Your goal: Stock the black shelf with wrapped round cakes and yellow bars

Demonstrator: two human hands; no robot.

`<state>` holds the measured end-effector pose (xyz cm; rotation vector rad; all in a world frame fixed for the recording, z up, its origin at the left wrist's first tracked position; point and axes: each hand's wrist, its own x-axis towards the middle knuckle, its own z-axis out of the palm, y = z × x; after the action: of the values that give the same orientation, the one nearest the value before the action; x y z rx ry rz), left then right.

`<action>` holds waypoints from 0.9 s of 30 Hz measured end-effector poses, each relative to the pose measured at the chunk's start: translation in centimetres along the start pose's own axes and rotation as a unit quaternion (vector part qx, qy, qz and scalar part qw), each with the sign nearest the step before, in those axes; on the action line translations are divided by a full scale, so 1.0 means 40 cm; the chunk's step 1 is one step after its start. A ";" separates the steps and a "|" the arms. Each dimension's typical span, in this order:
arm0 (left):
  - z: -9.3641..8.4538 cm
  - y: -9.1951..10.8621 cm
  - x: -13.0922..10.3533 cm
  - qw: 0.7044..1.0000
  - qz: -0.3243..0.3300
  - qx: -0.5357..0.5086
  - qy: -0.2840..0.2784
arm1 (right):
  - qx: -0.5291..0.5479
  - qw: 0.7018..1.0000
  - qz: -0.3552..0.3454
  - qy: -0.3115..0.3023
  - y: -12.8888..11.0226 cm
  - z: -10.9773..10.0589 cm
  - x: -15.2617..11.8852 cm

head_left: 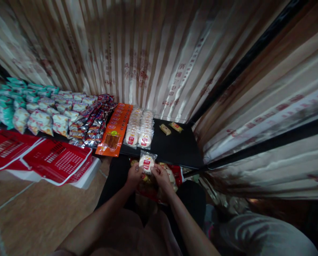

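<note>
The clear packet (148, 157) has a round, white snack (142, 162) inside and a red label (146, 164). The left hand (134, 175) and right hand (161, 175) hold its lower sides.

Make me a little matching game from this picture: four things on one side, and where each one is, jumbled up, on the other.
Things
1. Orange packet
2. Single round-snack packet
3. Two small yellowish packets
4. Red bags with white edging

Places
A. Near the right end of the black table
B. Along the near side of the table, at the left
C. Between the left hand and right hand
D. Just left of the white round-snack rows

Pairs: 1-D, 2-C, 3-A, 4-B
</note>
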<state>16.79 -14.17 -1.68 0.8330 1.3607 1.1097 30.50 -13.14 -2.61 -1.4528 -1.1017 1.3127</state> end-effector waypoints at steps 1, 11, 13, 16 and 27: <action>0.001 -0.001 0.002 1.000 0.008 0.024 -0.002 | -0.003 1.000 -0.002 -0.003 0.003 0.000 -0.002; -0.002 0.037 0.045 0.948 0.188 0.238 0.098 | -0.056 0.997 -0.059 0.012 -0.047 -0.002 0.069; 0.003 0.050 0.056 0.929 0.243 0.262 0.097 | -0.064 0.995 -0.071 0.012 -0.062 0.003 0.094; 0.009 0.065 0.071 0.894 0.313 0.310 0.083 | -0.104 0.990 -0.094 0.021 -0.082 0.013 0.128; -0.006 0.059 0.117 0.828 0.322 0.458 0.035 | -0.410 0.897 -0.140 0.085 -0.115 0.029 0.176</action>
<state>15.75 -9.07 -0.96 2.0925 1.7430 0.9270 29.45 -5.18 0.16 -1.8506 -1.7805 0.4928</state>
